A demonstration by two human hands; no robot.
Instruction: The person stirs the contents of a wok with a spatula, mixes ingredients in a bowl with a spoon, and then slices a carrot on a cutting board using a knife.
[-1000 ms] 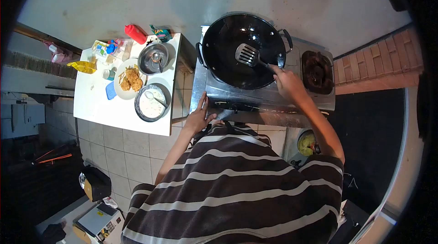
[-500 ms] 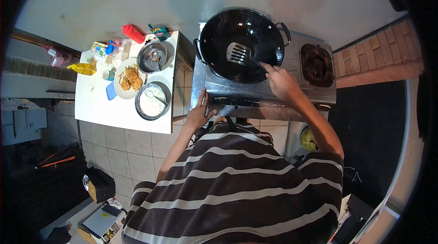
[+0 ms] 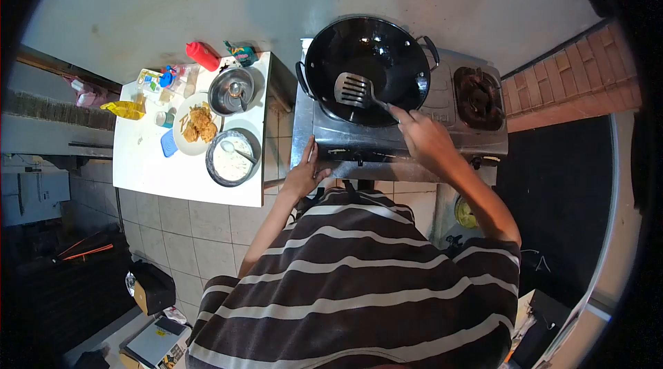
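Observation:
A black two-handled wok [image 3: 397, 58] sits on the left side of a metal gas stove [image 3: 373, 142]. My right hand [image 3: 427, 138] is closed around the handle of a slotted spatula [image 3: 353, 90]. The spatula's broad metal head is over the left part of the wok's dark, shiny inside. Resting against the front left corner of the stove, my left hand [image 3: 302, 174] has its fingers stretched out and holds nothing.
A bare burner [image 3: 478, 98] is on the stove's right. Left of the stove, a white table [image 3: 155, 172] bears a plate of fried food [image 3: 200, 126], a bowl of white batter [image 3: 230, 162] with a spoon, a metal bowl [image 3: 221, 96] and a red squeeze bottle [image 3: 202, 56].
The spatula head has moved slightly left and down in view, tilting to show more of its slotted face. My right hand has shifted slightly; my left hand stays at the stove corner.

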